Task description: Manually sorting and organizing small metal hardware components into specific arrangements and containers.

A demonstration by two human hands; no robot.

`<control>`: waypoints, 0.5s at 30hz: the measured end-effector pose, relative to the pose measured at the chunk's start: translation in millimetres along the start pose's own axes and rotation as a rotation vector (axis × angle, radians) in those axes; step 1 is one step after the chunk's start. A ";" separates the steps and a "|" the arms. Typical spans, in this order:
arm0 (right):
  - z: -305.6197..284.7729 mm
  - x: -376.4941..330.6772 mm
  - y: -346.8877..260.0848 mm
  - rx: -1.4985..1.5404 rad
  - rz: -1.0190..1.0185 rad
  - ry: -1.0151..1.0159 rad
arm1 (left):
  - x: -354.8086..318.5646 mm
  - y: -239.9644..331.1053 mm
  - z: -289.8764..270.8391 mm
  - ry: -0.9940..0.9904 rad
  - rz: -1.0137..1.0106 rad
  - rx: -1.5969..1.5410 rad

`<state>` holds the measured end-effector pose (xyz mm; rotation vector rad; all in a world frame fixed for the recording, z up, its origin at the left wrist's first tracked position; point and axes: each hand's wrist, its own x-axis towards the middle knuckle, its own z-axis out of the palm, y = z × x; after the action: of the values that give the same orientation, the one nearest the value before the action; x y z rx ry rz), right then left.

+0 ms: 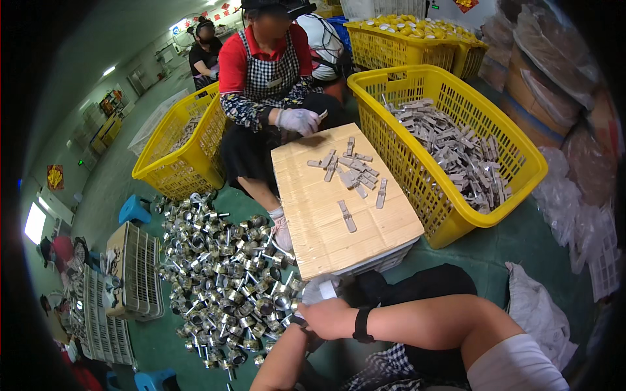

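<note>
My bare right hand (328, 317), with a black band at its wrist, is closed against my left wrist at the near edge of the board. What its fingers grip is hidden. My left hand (318, 290) seems to wear a pale grey glove; its fingers cannot be made out. Both hands are beside a wooden-looking board (313, 228) on a white crate. On the board lie several flat grey lever-like pieces (355, 171), with a single one (346, 216) nearer me. Across from me, a person's gloved hand (298, 121) holds a similar small piece.
Shiny metal cup-shaped parts with rods (222, 280) cover the floor on my left. A yellow basket (456, 207) full of grey pieces stands right of the board, another yellow basket (176, 173) at far left. A white sack (538, 306) lies at right. Blue stools (135, 210) stand left.
</note>
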<state>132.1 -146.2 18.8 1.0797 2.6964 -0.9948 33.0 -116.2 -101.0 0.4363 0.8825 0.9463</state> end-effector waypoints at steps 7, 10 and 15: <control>-1.0 -0.2 5.0 -0.018 -0.020 -0.023 | -6.8 3.4 3.8 -0.017 0.113 0.288; -0.6 -0.5 6.1 -0.031 -0.028 -0.020 | -7.1 3.4 -2.4 -0.103 0.130 0.219; -1.8 -0.4 7.5 -0.043 -0.027 -0.036 | -6.4 4.0 0.0 -0.099 0.120 0.110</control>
<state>137.5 -141.2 16.2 1.0107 2.6975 -0.9463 29.2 -119.4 -95.3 0.6305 0.8275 0.9800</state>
